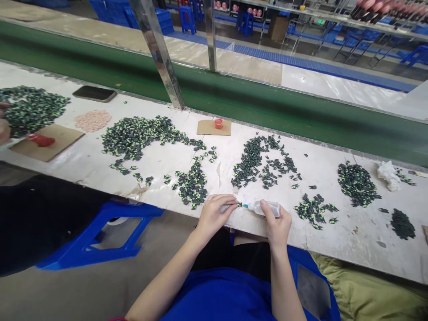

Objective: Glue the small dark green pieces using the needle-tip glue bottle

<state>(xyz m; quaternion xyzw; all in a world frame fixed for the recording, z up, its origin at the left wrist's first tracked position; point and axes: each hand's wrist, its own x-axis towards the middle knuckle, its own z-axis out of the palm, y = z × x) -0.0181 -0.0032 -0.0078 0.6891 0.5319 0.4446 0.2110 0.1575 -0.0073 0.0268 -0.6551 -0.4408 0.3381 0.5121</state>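
My left hand (216, 213) pinches one small green-and-black part (238, 204) at the near edge of the white worktable (334, 240). My right hand (276, 221) grips a small clear squeeze bottle (264, 207) lying sideways, its blue nozzle tip touching that part. Piles of the same dark green parts lie around: one heap (192, 185) just left of my left hand, another (257, 162) beyond both hands, a smaller one (314, 209) right of my right hand.
More part heaps lie at the left (137, 136) and right (357, 183). A small red cup (218, 123) sits on cardboard. A phone (94, 93), pink pieces (92, 120) and a crumpled tissue (388, 174) lie about. A green conveyor belt (267, 111) runs behind. A co-worker's hand (4, 129) shows far left.
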